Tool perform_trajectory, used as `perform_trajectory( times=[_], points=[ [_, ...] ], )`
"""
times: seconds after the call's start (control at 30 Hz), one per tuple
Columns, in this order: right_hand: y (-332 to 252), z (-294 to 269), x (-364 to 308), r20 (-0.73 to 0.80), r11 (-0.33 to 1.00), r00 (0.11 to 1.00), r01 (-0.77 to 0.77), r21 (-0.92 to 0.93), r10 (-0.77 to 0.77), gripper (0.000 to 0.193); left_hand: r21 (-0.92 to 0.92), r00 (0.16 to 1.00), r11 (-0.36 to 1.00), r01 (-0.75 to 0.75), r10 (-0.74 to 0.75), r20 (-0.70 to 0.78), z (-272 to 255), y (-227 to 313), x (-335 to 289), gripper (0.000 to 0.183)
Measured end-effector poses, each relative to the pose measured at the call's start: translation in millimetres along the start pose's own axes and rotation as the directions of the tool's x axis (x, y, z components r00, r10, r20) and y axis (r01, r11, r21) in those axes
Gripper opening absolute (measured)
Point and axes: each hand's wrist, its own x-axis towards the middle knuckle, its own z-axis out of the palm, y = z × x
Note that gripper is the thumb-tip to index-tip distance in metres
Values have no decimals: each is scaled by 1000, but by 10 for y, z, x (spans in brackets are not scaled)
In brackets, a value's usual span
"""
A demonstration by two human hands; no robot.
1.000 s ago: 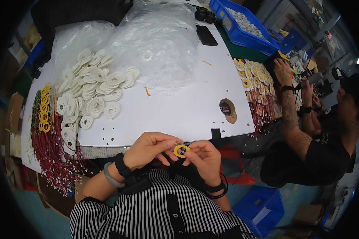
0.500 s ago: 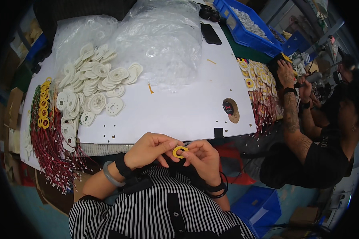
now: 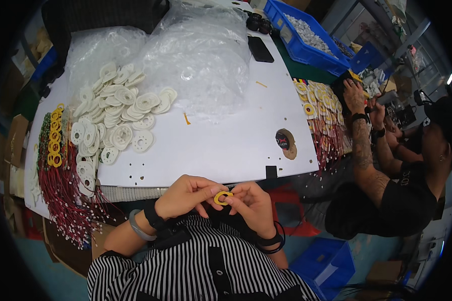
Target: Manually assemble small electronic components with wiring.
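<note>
Between my two hands, just off the table's near edge, is a small yellow ring (image 3: 217, 199). My left hand (image 3: 191, 194) pinches its left side with thumb and fingertips. On its right side, the thumb and bent fingers of my right hand (image 3: 249, 204) grip it too. What lies behind the ring is hidden by my fingers. A heap of white plastic discs with holes (image 3: 119, 108) lies on the white table (image 3: 226, 150) beyond my left hand. Left of the heap is a row of yellow rings (image 3: 55, 135) on red wires with white connectors (image 3: 68, 200).
Clear plastic bags (image 3: 196, 65) fill the back of the table, beside a black phone (image 3: 260, 49). A blue crate (image 3: 286, 35) holds small white parts. At right, a co-worker's arm (image 3: 362, 135) reaches past finished-looking yellow-and-white discs (image 3: 320, 103). A blue bin (image 3: 324, 266) stands below right.
The ring has tilted and looks flatter, and it sits slightly lower and to the left. Both my hands still grip it. The view has shifted slightly.
</note>
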Motion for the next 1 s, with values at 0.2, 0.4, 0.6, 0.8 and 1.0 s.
perform_trajectory(
  times=[0.2,0.4,0.6,0.8,1.0],
  points=[
    [21,8,37,-10,998,1000,-17,-56,17,17,84,999,995,-46,47,-11,8,2,-11,31],
    [9,22,-6,41,999,999,-15,50,13,19,204,986,973,-107,131,-106,57,-25,-66,25],
    [8,59,-18,7,999,999,34,-18,-33,20,692,890,645,-325,457,-7,73,-8,-92,24],
    [22,99,49,23,998,1000,17,55,-19,21,596,924,764,-247,370,-91,90,51,-106,25],
    [77,110,142,97,998,995,28,62,-34,26,537,918,819,-201,349,-189,89,46,-123,20]
  ],
)
